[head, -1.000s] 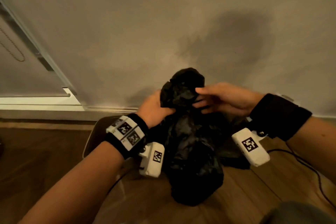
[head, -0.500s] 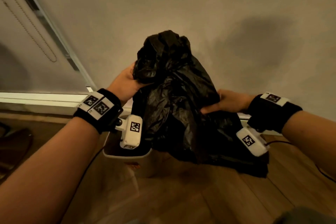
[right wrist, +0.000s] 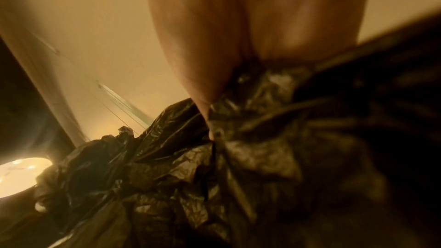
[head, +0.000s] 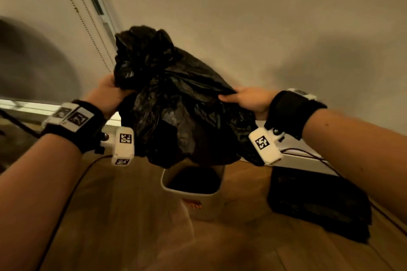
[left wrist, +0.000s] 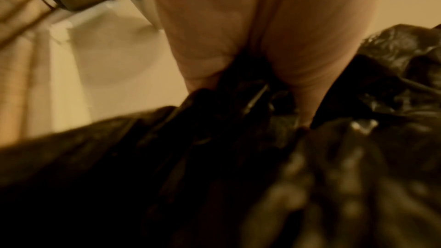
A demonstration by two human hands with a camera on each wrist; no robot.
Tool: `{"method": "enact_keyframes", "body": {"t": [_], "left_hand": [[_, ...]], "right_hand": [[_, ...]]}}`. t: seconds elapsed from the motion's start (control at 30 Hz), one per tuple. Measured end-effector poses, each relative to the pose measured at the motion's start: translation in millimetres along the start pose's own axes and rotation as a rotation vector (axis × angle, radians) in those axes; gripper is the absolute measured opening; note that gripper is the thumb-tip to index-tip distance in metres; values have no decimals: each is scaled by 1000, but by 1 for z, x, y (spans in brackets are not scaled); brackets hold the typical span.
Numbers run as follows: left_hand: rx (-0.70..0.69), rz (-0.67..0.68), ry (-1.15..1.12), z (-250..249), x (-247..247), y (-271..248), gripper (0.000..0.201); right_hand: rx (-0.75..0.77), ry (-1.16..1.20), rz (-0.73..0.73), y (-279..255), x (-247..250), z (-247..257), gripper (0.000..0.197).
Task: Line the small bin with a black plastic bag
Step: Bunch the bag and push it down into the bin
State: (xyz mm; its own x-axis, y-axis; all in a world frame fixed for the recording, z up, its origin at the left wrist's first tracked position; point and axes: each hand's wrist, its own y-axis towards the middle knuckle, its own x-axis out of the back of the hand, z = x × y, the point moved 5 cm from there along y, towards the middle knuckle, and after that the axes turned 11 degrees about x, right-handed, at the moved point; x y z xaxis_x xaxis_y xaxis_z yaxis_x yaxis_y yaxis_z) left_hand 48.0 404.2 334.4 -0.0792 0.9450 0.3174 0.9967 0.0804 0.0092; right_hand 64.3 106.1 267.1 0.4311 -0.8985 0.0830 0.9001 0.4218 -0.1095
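Both hands up at chest height: left hand point(head: 108, 92) clenches a bunched wad of the black bag point(head: 176, 103), right hand point(head: 246, 99) pinches its far edge. Bag hangs crumpled above the small bin point(head: 191, 193), clear of it. Next I'd find the mouth, spread it open, then lower the closed end in centred.

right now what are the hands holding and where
Both hold the black bag above the bin: left hand grips its bunched top, right hand pinches its right edge.
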Motion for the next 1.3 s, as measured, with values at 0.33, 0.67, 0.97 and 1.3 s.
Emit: {"method": "enact_keyframes", "body": {"t": [0.33, 0.67, 0.97, 1.3], "left_hand": [[95, -3, 239, 134, 8, 36, 29], [163, 82, 478, 171, -51, 42, 31], [379, 286, 451, 213, -97, 1, 16], [618, 317, 105, 216, -148, -57, 48]], "right_hand": [[-152, 48, -70, 65, -89, -150, 27], [-47, -1060, -272, 35, -47, -140, 104], [-227, -523, -127, 16, -23, -179, 33], [-312, -504, 138, -6, 2, -168, 18]]}}
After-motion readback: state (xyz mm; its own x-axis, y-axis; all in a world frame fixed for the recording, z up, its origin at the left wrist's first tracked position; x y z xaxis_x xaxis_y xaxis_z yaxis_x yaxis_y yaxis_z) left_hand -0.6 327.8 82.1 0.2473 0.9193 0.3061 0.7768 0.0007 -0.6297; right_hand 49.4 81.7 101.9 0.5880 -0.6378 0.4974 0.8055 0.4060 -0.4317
